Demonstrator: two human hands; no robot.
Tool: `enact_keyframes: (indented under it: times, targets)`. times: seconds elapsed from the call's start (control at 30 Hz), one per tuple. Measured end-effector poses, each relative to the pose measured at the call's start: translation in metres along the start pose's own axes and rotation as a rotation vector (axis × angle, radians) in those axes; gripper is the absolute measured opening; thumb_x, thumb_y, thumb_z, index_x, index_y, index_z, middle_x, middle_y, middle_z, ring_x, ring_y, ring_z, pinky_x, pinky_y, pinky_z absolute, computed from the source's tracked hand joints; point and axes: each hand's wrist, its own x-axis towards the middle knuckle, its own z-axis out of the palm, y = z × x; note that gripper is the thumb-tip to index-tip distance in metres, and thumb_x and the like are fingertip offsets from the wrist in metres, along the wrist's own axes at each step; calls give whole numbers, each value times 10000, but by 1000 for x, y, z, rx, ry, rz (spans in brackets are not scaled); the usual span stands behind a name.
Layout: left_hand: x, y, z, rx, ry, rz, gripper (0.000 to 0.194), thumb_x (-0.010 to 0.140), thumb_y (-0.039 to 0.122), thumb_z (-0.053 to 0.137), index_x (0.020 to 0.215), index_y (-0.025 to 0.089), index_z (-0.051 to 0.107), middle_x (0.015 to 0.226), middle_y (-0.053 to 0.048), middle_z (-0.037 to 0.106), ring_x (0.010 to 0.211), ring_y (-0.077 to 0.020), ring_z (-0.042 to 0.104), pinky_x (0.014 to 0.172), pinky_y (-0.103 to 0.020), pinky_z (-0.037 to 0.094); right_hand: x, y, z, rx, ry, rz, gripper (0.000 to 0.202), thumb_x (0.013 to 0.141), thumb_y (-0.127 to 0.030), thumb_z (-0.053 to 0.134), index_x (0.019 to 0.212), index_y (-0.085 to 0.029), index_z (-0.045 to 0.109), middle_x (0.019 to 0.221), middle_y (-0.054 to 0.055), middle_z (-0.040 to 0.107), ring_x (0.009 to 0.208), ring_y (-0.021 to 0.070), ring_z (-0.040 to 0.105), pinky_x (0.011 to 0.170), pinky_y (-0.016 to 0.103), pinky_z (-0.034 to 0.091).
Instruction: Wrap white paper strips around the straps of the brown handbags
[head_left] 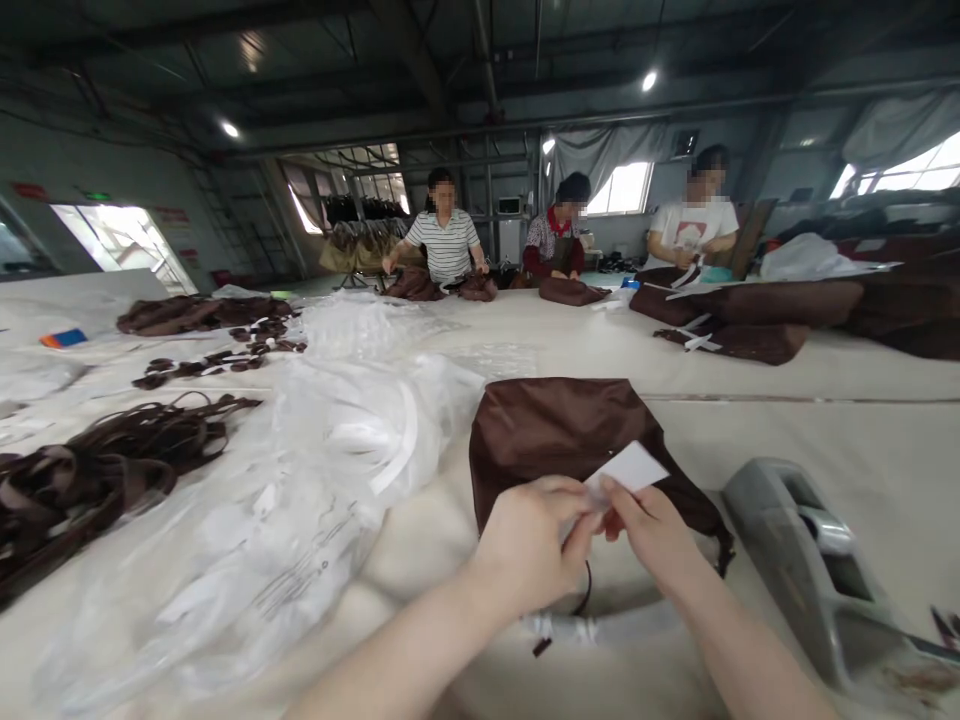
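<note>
A brown bag [555, 425] lies on the pale table just beyond my hands. Over its near side, both hands pinch a small white card [634, 467]. My left hand [536, 535] is closed at the card's lower left edge, with its fingertips close to those of the other hand. My right hand [652, 525] grips the card between thumb and fingers from the right. A thin dark cord hangs below the left fingers. Beneath the hands lies a clear plastic strip [637, 622] with a small dark tab near it.
A grey tape dispenser [817, 560] stands at right. Crumpled clear plastic bags [300, 520] spread across the left, beside a heap of brown straps [82, 470]. Across the table, several people handle brown pieces; more brown bags [757, 340] lie at the far right.
</note>
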Motion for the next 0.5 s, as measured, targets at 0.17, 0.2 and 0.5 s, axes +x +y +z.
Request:
enact_keyframes:
  times: [0.17,0.2,0.5]
  targets:
    - [6,-17,-2,-321,172,-278,261,754,398,662,892,178,635,880,-49,641,746,-141,581,624,-234,457,-7,-1,4,158,-295,-15,438,860,-506,448,629,-155,568,512,29,588,469,136,525,479,247,397]
    - [5,-20,3,-450,119,-308,318,714,418,698,903,170,635,889,-51,643,756,-144,585,629,-234,460,-11,-3,9,139,-379,-4,436,864,-498,442,628,-153,568,516,29,590,466,134,529,475,243,396]
    - [-18,-79,-3,-995,177,-667,343,622,425,771,698,139,598,610,23,577,509,-66,479,491,-191,361,-8,4,42,-631,-232,-152,343,888,-458,429,894,-157,593,856,91,665,780,206,619,680,298,424]
